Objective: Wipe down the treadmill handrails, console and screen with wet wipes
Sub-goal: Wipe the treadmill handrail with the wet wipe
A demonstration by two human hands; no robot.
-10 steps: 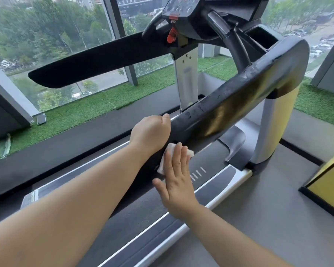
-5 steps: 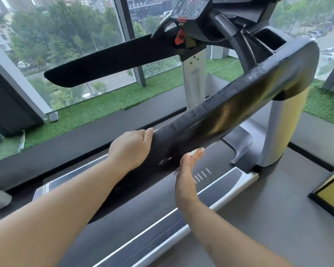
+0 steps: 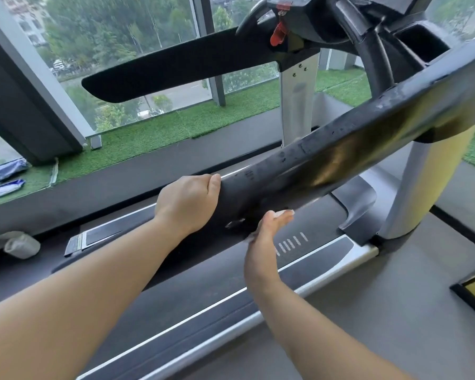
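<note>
Fingers (image 3: 275, 220) of the right hand (image 3: 263, 242) lie straight, pressing a white wet wipe (image 3: 285, 212) against the lower side of the glossy black padded treadmill handrail (image 3: 340, 152) at frame centre. The left hand (image 3: 187, 204) curls round that rail's near end, left of centre.

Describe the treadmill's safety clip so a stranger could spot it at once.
Find the treadmill's black console at the top of the view. Just under its front edge, above the silver upright post, hangs the safety clip. It is the only bright red part among black and silver ones.
</note>
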